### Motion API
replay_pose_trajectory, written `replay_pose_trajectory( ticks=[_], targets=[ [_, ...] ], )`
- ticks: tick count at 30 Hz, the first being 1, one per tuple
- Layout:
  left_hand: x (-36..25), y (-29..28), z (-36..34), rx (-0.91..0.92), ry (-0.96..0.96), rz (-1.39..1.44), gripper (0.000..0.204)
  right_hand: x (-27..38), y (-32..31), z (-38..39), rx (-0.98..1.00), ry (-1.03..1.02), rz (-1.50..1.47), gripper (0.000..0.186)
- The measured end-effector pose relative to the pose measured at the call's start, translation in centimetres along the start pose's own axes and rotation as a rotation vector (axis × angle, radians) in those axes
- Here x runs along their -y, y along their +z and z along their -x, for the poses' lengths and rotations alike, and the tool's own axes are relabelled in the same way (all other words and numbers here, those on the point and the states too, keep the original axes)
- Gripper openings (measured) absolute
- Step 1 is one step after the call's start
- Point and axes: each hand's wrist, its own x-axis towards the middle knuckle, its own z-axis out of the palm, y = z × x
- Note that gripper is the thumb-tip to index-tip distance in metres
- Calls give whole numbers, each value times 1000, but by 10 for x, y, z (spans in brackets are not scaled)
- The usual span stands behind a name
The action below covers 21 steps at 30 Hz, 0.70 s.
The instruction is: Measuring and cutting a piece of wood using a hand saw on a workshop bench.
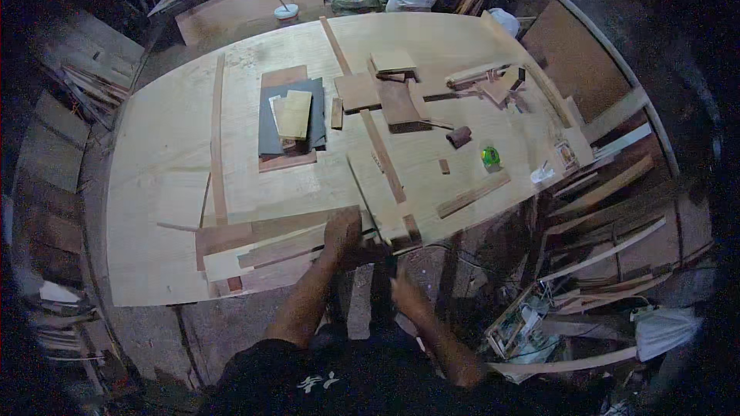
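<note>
My left hand (pixel 344 229) is closed at the right end of some long wooden boards (pixel 266 229) by the table's front edge. Its fingertips are hard to see. Just past that edge, my right hand (pixel 408 297) is closed around the dark handle of what looks like a handsaw (pixel 364 191). The thin, dark blade points away from me over the tabletop. Right of the blade lie a brown wooden strip (pixel 383 156) and a short dark block (pixel 412 228).
The pale plywood table (pixel 154 177) carries stacked wood pieces with a dark grey sheet (pixel 267 127), a brown block (pixel 402 104), a green tape measure (pixel 490 156) and a loose strip (pixel 473 193). Timber offcuts (pixel 601 192) lean at the right. A white tub (pixel 286 11) stands beyond.
</note>
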Motion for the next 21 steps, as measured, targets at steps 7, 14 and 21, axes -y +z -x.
replay_pose_trajectory(
  ticks=[7,14,21],
  targets=[
    [31,23,6,-5,-51,21,24,24,-23,38,122,-36,134,44],
    [-27,-29,-25,367,-170,-66,27,12,-13,-32,112,23,23,55],
    [33,24,9,-63,-36,-63,21,29,-33,28,232,121,82,56]
  ],
)
